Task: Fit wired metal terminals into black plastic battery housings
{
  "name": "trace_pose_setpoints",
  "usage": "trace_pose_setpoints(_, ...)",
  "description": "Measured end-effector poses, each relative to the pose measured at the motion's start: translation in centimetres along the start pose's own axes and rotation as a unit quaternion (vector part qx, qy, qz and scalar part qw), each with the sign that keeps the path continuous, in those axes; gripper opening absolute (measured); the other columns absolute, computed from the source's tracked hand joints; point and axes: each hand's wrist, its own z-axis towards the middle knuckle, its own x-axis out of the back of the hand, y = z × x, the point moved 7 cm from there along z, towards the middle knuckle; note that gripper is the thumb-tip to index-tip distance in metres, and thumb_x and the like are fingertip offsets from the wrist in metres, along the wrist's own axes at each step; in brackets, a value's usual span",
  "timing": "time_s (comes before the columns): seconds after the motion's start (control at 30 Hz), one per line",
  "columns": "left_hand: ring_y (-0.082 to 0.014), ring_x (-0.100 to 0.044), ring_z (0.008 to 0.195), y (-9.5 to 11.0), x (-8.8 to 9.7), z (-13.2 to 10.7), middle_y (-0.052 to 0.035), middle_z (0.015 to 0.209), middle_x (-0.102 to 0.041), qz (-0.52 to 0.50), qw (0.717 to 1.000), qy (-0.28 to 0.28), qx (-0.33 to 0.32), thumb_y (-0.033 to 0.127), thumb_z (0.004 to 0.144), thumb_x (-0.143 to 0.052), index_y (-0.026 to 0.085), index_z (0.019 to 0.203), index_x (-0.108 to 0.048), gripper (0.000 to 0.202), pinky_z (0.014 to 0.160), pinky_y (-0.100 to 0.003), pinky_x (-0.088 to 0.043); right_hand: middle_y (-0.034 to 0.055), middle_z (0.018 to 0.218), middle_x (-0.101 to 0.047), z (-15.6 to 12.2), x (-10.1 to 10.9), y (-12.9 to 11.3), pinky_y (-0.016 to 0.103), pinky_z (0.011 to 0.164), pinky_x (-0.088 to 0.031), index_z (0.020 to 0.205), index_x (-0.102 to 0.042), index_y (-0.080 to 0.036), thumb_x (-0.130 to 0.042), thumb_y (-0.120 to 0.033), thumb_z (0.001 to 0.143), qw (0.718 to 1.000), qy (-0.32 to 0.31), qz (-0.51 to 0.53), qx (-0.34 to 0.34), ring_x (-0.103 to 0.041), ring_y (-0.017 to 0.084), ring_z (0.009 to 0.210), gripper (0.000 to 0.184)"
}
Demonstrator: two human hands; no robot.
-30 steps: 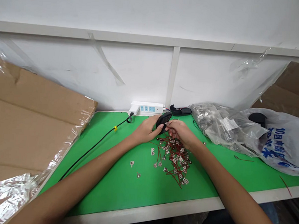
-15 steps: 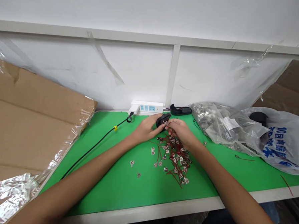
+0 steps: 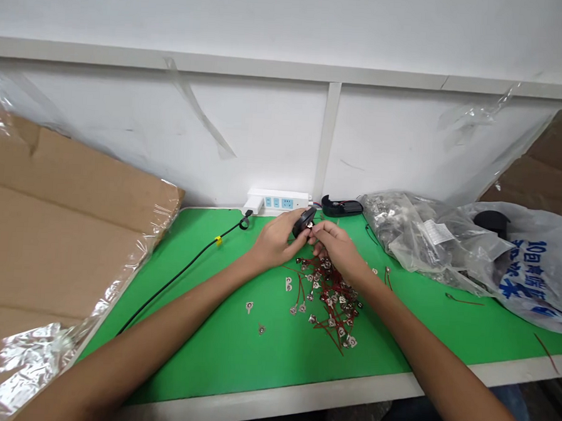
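My left hand (image 3: 278, 238) is closed around a black plastic housing (image 3: 303, 223), held tilted above the green table mat. The fingertips of my right hand (image 3: 334, 243) pinch a small metal contact (image 3: 310, 225) at the housing's open side. How far the contact sits inside cannot be made out. Just below my hands lies a heap of metal battery contacts with red wires (image 3: 335, 295), partly covered by my right wrist. A few loose contacts (image 3: 249, 306) lie apart to the left of the heap.
At the back, a white power strip (image 3: 281, 201) has a plug with a black cable (image 3: 183, 270). Another black housing (image 3: 341, 207) lies beside it. Clear plastic bags (image 3: 421, 237) fill the right rear. A cardboard sheet (image 3: 73, 218) leans on the left. Red wire pieces (image 3: 547, 354) lie near the front edge.
The black housing has turned slightly in my left hand. My right fingertips have shifted a little, and the metal contact at the housing shows more clearly. The whole view has moved slightly.
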Motion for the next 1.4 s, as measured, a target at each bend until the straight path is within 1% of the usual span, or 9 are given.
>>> trace_pose_setpoints(0.07,-0.0336,-0.06,0.14,0.5,-0.2,0.0,-0.0209,0.151,-0.06,-0.007,0.999,-0.025,-0.025,0.028,0.103,-0.059,0.017,0.162,-0.034,0.065,0.114,-0.054,-0.054,-0.0024,0.084,-0.067,0.0,0.6,-0.7,0.028,0.063,-0.044,0.085,-0.059,-0.025,-0.061,-0.043,0.092,0.998,0.024,-0.028,0.043,-0.059,0.013,0.064,0.019)
trace_pose_setpoints(0.17,-0.0364,-0.051,0.149,0.9,-0.5,0.1,-0.0222,0.161,-0.05,-0.014,0.997,-0.059,-0.054,0.029,0.105,-0.056,0.019,0.168,-0.023,0.072,0.119,-0.06,-0.049,-0.0025,0.08,-0.065,0.1,1.6,-1.7,0.028,0.066,-0.044,0.082,-0.058,-0.025,-0.06,-0.047,0.093,0.992,0.045,-0.072,0.09,-0.058,0.015,0.065,0.024)
trace_pose_setpoints(0.27,-0.0359,-0.052,0.148,1.1,-0.5,0.2,-0.0216,0.161,-0.05,-0.019,0.996,-0.06,-0.058,0.034,0.105,-0.061,0.023,0.169,-0.019,0.078,0.119,-0.059,-0.049,-0.0028,0.074,-0.062,0.3,2.3,-2.0,0.029,0.067,-0.045,0.081,-0.059,-0.026,-0.059,-0.048,0.094,0.989,0.044,-0.089,0.106,-0.058,0.016,0.065,0.025)
trace_pose_setpoints(0.5,-0.0337,-0.062,0.137,1.1,-0.2,0.2,-0.0187,0.147,-0.063,-0.052,0.997,-0.031,-0.046,0.045,0.098,-0.073,0.023,0.161,-0.036,0.075,0.115,-0.055,-0.054,-0.003,0.071,-0.057,0.5,1.8,-1.4,0.029,0.066,-0.042,0.077,-0.057,-0.025,-0.061,-0.046,0.091,0.99,0.009,-0.078,0.113,-0.055,0.017,0.068,0.025)
trace_pose_setpoints(0.73,-0.0328,-0.068,0.133,0.9,-0.4,0.0,-0.0187,0.143,-0.068,-0.051,0.997,-0.05,-0.018,0.052,0.099,-0.069,0.02,0.153,-0.045,0.067,0.112,-0.053,-0.057,-0.0028,0.071,-0.054,0.5,1.4,-0.4,0.028,0.065,-0.041,0.076,-0.055,-0.025,-0.064,-0.051,0.091,0.994,0.006,-0.064,0.089,-0.05,0.017,0.067,0.031)
trace_pose_setpoints(0.9,-0.0303,-0.07,0.13,1.1,-0.3,0.0,-0.0173,0.139,-0.071,-0.047,0.997,-0.041,-0.033,0.049,0.098,-0.072,0.02,0.152,-0.048,0.066,0.109,-0.049,-0.059,-0.0027,0.072,-0.05,0.5,1.3,-0.1,0.028,0.063,-0.039,0.075,-0.051,-0.025,-0.064,-0.053,0.092,0.993,0.007,-0.067,0.097,-0.047,0.017,0.067,0.035)
trace_pose_setpoints(1.07,-0.0288,-0.071,0.128,1.4,-0.2,-0.1,-0.0176,0.137,-0.072,-0.04,0.997,-0.032,-0.059,0.045,0.098,-0.074,0.018,0.152,-0.048,0.065,0.108,-0.046,-0.06,-0.0036,0.07,-0.049,0.6,1.3,-0.2,0.029,0.061,-0.035,0.077,-0.052,-0.025,-0.064,-0.054,0.092,0.992,-0.009,-0.064,0.107,-0.044,0.017,0.066,0.035)
trace_pose_setpoints(1.23,-0.0296,-0.073,0.125,1.6,-0.1,-0.2,-0.0183,0.134,-0.074,-0.038,0.996,-0.017,-0.074,0.047,0.097,-0.075,0.017,0.153,-0.047,0.069,0.105,-0.046,-0.061,-0.0038,0.07,-0.048,0.4,1.3,-0.4,0.028,0.062,-0.034,0.079,-0.054,-0.024,-0.064,-0.052,0.094,0.991,-0.033,-0.08,0.1,-0.043,0.017,0.067,0.034)
trace_pose_setpoints(1.4,-0.0314,-0.071,0.129,1.1,-0.4,-0.2,-0.019,0.138,-0.072,-0.063,0.996,-0.043,-0.046,0.047,0.096,-0.075,0.019,0.153,-0.049,0.069,0.108,-0.049,-0.059,-0.0039,0.07,-0.051,0.3,1.1,-0.5,0.028,0.063,-0.037,0.082,-0.055,-0.024,-0.064,-0.055,0.094,0.992,-0.058,-0.066,0.088,-0.046,0.016,0.067,0.034)
